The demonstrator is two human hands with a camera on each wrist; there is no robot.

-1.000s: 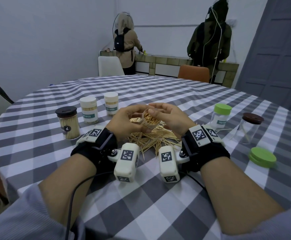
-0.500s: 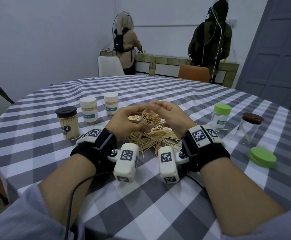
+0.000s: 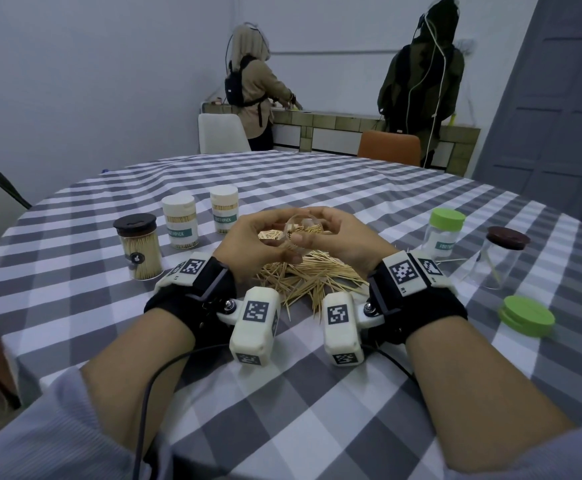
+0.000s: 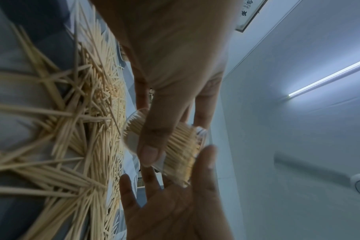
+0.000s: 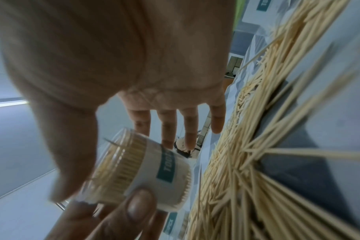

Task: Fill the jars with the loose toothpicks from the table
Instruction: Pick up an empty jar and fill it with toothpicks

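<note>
A small clear toothpick jar (image 3: 300,230), partly filled, lies tilted between both hands above the loose toothpick pile (image 3: 312,278). My left hand (image 3: 253,242) grips it, thumb pressed on its white label (image 5: 169,164). My right hand (image 3: 346,237) holds its open end, with its fingers (image 5: 169,129) behind the jar and the thumb along the clear rim. In the left wrist view the jar (image 4: 175,146) sits under my left thumb, and the right hand (image 4: 175,211) meets it from below. The pile (image 4: 82,129) spreads on the checked cloth beneath.
On the left stand a brown-lidded jar (image 3: 139,251) full of toothpicks and two white-lidded jars (image 3: 180,221) (image 3: 224,209). On the right are a green-lidded jar (image 3: 445,233), a brown-lidded clear jar (image 3: 500,258) and a loose green lid (image 3: 526,315). Two people stand at the far counter.
The hands have drawn a little closer round the jar, and the jar has turned slightly between them. The pile and the other jars have not moved.
</note>
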